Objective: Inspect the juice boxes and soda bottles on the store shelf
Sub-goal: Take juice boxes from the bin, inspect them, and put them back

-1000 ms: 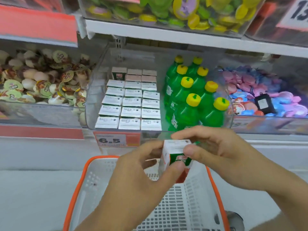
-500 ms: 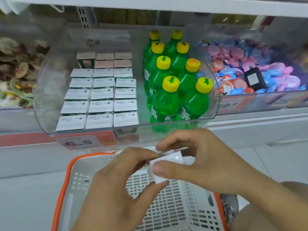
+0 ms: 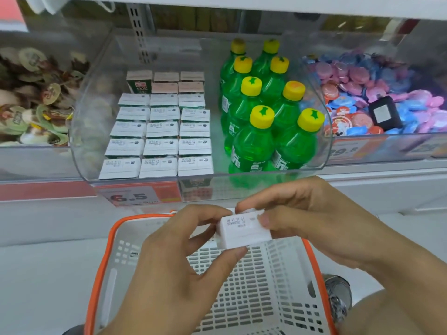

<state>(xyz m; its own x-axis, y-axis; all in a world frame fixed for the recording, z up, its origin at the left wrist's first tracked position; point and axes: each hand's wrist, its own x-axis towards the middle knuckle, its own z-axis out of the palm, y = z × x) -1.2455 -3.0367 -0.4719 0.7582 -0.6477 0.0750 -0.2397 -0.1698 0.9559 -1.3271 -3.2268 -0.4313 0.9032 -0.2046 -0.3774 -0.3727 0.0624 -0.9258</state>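
A small white juice box (image 3: pixel 243 232) is held over the basket, its printed top face turned up at me. My left hand (image 3: pixel 174 262) pinches its left side between thumb and fingers. My right hand (image 3: pixel 312 221) grips its right side, thumb on top. On the shelf a clear bin (image 3: pixel 79 131) holds rows of juice boxes (image 3: pixel 159 131) on the left and several green soda bottles (image 3: pixel 261 112) with yellow caps on the right.
A white basket with an orange rim (image 3: pixel 101 257) sits under my hands. A price tag reading 6.5 (image 3: pixel 135 195) hangs below the bin. Neighbouring bins hold jelly cups (image 3: pixel 33 102) at left and pink and blue cups (image 3: pixel 377 93) at right. A shelf board runs overhead.
The juice box has been tipped so its white printed top faces me instead of its green side. My view has dropped and moved closer to the bin.
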